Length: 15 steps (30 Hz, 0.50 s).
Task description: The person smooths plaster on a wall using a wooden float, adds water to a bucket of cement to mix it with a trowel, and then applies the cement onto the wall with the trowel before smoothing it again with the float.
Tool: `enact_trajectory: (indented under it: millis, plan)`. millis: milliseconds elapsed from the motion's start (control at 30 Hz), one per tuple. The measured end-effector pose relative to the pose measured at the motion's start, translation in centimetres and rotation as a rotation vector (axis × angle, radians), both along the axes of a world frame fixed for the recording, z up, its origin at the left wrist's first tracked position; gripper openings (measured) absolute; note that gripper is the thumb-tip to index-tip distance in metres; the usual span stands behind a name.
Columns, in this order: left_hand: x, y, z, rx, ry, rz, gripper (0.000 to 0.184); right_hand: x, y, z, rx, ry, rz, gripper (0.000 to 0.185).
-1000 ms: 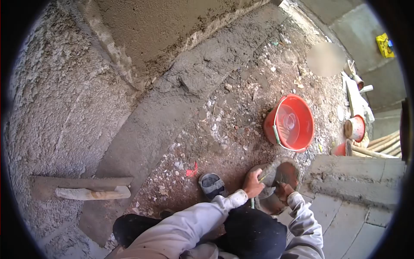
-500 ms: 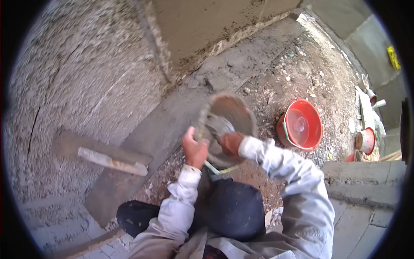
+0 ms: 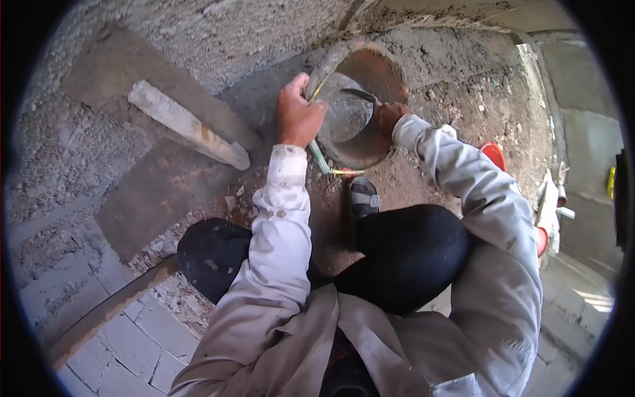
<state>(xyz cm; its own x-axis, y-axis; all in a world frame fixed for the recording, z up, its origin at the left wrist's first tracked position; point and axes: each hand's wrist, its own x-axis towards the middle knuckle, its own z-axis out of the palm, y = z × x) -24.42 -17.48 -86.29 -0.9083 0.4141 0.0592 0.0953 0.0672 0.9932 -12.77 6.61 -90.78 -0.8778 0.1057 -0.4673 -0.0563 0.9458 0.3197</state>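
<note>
A mortar-stained bucket is tilted with its mouth facing me, grey residue coating its inside. My left hand is closed on its left rim, near the greenish grip of the wire handle. Inside the bucket's mouth, my right hand holds a trowel, its blade pointing left against the bucket's inner surface. Left of my left hand lies a large plastering float with a long pale handle.
Under the float, a flat board stretches along the rough wall. A red bucket shows partly beyond my right sleeve. My sandalled foot is just below the mortar bucket. Rubble and tools lie at the right, with a yellow object by the wall.
My view has shifted, so the bucket and both hands appear higher in the picture. The bucket's mouth now faces me more fully. The red bucket is now mostly hidden by my right arm.
</note>
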Motion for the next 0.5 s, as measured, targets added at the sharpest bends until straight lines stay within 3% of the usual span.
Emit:
enact_trajectory:
  millis: [100,133,233,367,433,500]
  plan:
    - [0.1,0.0,0.7,0.113,-0.100,0.011,0.013,-1.7,-3.3,5.2,-0.103,-0.403,-0.005,0.037]
    - [-0.1,0.1,0.6,0.117,-0.097,0.015,0.013,-2.9,-2.8,4.0,-0.055,-0.677,0.687,0.041]
    - [0.0,0.3,1.4,0.088,-0.099,-0.008,0.013,-2.9,-5.0,10.0,-0.683,-0.537,-0.434,0.039]
    - [0.8,1.7,2.4,0.083,0.005,-0.063,0.015,-0.8,-3.8,12.7,-0.833,-0.282,-0.605,0.043]
    - [1.5,2.7,3.2,0.078,0.016,-0.079,0.016,0.5,-0.4,10.8,-0.942,-0.132,-0.586,0.039]
    - [2.6,3.8,3.6,0.038,0.003,-0.093,0.017,1.9,1.7,8.7,-0.979,-0.049,-0.831,0.031]
